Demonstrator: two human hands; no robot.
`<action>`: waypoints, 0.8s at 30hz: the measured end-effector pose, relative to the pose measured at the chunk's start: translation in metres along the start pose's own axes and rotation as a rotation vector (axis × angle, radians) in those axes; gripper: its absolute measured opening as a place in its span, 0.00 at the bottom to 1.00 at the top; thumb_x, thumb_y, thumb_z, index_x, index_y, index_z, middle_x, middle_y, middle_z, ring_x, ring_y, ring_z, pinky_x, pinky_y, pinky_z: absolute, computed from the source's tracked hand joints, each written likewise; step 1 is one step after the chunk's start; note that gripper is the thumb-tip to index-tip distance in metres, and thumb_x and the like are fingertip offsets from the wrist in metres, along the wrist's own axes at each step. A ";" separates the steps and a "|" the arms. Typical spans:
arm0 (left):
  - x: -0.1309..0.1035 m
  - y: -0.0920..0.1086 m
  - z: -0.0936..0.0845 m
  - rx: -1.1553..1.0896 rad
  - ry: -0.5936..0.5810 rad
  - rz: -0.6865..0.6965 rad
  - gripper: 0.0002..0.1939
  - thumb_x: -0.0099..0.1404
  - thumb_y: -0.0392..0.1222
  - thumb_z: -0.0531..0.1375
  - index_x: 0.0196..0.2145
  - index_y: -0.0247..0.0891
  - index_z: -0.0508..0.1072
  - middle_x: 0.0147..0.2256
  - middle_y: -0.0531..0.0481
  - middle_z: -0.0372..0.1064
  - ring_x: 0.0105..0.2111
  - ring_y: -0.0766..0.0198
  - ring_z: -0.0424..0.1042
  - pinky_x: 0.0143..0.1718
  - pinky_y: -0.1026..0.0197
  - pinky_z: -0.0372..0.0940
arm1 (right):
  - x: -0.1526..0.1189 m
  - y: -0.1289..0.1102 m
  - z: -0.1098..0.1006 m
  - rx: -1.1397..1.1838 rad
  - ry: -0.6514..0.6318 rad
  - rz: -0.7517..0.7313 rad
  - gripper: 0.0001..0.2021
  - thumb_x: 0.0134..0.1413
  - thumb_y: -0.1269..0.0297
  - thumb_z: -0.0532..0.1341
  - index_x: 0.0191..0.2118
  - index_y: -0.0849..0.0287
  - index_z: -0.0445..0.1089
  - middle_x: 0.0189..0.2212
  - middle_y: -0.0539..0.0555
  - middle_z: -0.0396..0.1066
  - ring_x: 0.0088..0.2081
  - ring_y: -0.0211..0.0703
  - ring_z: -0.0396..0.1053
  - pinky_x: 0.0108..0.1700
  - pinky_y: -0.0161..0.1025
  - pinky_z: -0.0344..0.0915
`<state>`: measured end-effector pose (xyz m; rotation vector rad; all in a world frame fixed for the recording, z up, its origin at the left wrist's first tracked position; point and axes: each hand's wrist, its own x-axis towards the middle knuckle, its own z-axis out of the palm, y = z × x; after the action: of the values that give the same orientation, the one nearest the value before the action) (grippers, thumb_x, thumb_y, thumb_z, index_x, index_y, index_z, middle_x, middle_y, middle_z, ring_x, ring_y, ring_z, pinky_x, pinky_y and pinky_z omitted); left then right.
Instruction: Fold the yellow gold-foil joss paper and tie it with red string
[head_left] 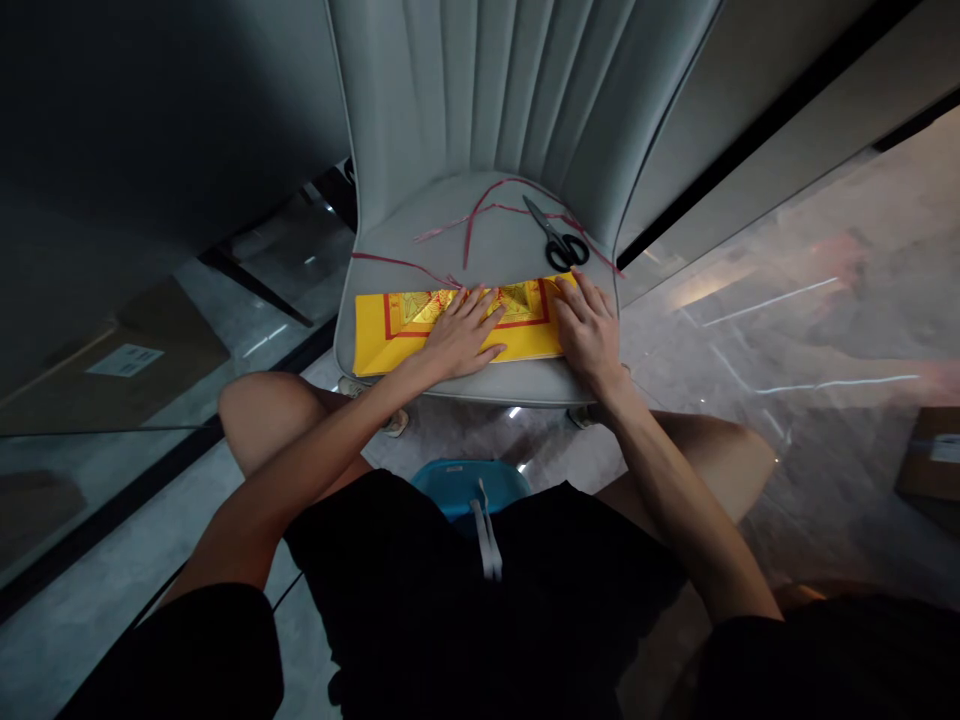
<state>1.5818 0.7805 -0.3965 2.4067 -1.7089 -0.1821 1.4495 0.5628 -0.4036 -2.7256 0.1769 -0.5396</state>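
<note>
Two hands lie flat on a yellow paper (375, 340) that is spread along the front edge of a grey chair seat (495, 250) in the middle of the frame. Going from the left, a cardboard box (112, 370) with a white label (124, 360) stands at the left side; the label has writing, but it is too small to read. Next, the left hand (461, 335) presses with open, spread fingers on the middle of the paper, over the red printed border and pattern. Just to its right, the right hand (589, 330) rests open on the right end of the paper, fingers stretched toward the upper corner. The hands are near each other but not touching, and neither grips anything. Behind them, pink ribbon strips (480, 215) lie loose on the seat, and black scissors (559, 240) lie closed in the upper right part of the seat. At the far right edge, another box (930, 465) is partly visible.

In my judgement, for a clean fold one hand should hold the sheet still while the other slides along the crease, with the edges kept aligned. I cannot read any print on the paper.
</note>
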 end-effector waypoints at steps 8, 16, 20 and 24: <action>0.002 0.005 -0.007 -0.013 -0.049 -0.015 0.34 0.77 0.52 0.54 0.72 0.28 0.61 0.75 0.29 0.48 0.76 0.37 0.47 0.75 0.30 0.45 | 0.002 0.008 -0.004 0.007 0.004 -0.021 0.24 0.75 0.61 0.44 0.56 0.54 0.77 0.67 0.59 0.70 0.65 0.57 0.70 0.67 0.66 0.67; 0.001 0.007 -0.011 -0.027 -0.054 -0.024 0.34 0.78 0.53 0.53 0.73 0.31 0.60 0.76 0.32 0.47 0.76 0.38 0.47 0.75 0.32 0.44 | 0.004 0.008 0.000 0.028 -0.026 -0.138 0.20 0.76 0.62 0.48 0.55 0.55 0.78 0.60 0.61 0.77 0.64 0.57 0.72 0.69 0.68 0.65; 0.001 0.007 -0.012 -0.026 -0.068 -0.034 0.34 0.78 0.53 0.52 0.73 0.30 0.60 0.76 0.32 0.48 0.77 0.39 0.47 0.76 0.33 0.44 | 0.003 0.003 0.004 0.088 -0.146 -0.210 0.19 0.75 0.64 0.51 0.57 0.53 0.78 0.67 0.59 0.70 0.73 0.55 0.61 0.73 0.67 0.60; 0.001 0.007 -0.011 -0.024 -0.048 -0.019 0.34 0.78 0.53 0.52 0.73 0.30 0.60 0.76 0.31 0.48 0.77 0.40 0.47 0.76 0.33 0.44 | -0.001 0.001 0.003 0.143 -0.251 -0.253 0.20 0.75 0.66 0.52 0.61 0.50 0.76 0.68 0.55 0.70 0.76 0.50 0.53 0.75 0.64 0.58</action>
<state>1.5783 0.7781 -0.3843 2.4212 -1.6943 -0.2627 1.4496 0.5632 -0.4071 -2.6586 -0.2632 -0.2584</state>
